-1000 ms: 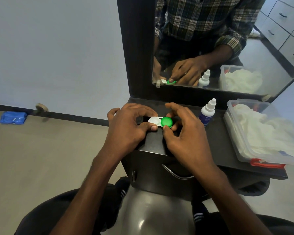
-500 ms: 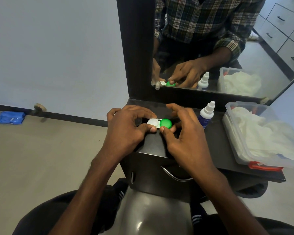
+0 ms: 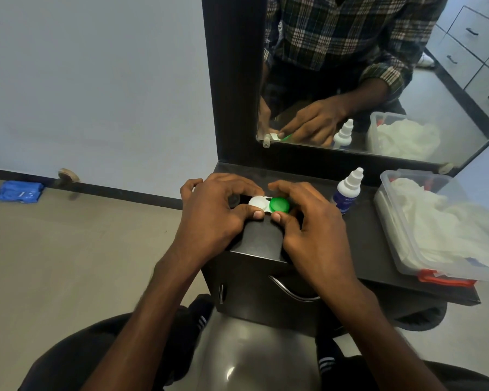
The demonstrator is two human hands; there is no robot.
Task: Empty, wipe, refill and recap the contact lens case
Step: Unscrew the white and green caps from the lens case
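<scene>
Head view shows the contact lens case (image 3: 268,205) lying flat on the dark dresser top (image 3: 362,244), just in front of the mirror (image 3: 378,80), with both caps on. The left hand (image 3: 209,218) pinches the white cap (image 3: 257,203) between thumb and curled fingers; the right hand (image 3: 311,232) pinches the green cap (image 3: 279,204) the same way. Whether this is the opening or the final recapping cannot be told, since the wells are covered.

To do the step well, I would let one hand hold its side of the case still against the surface while the other turns a single cap, rather than twisting both at once. Keeping the case level matters, because any liquid inside would spill onto the top. The solution bottle (image 3: 347,190) stands upright just to the right, and the clear tub of white cloths (image 3: 435,224) sits beyond it, both within easy reach for what comes next
</scene>
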